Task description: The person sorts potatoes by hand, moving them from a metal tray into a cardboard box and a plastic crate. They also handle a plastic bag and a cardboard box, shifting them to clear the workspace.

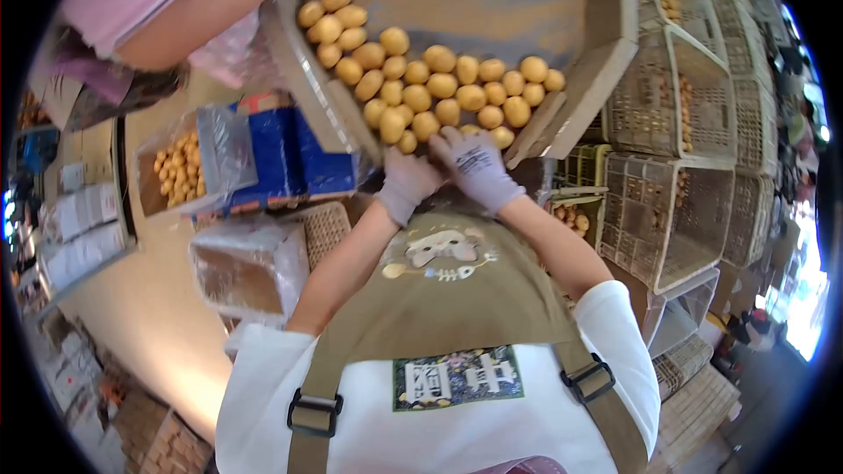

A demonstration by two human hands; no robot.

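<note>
Locate yellow produce (441, 85) ahead of left hand (410, 178), nearer right hand (479, 167); note right fingers slightly spread; cannot tell left grip.

Produce (442, 85) lies in the tray (606, 61), crates (628, 202) right.

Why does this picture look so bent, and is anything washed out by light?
Head view: black, curved borders and bowed crates at right suggest a very wide lens; white glare swallows detail at the far right edge; a warm bright patch lies on the floor at lower left.
</note>
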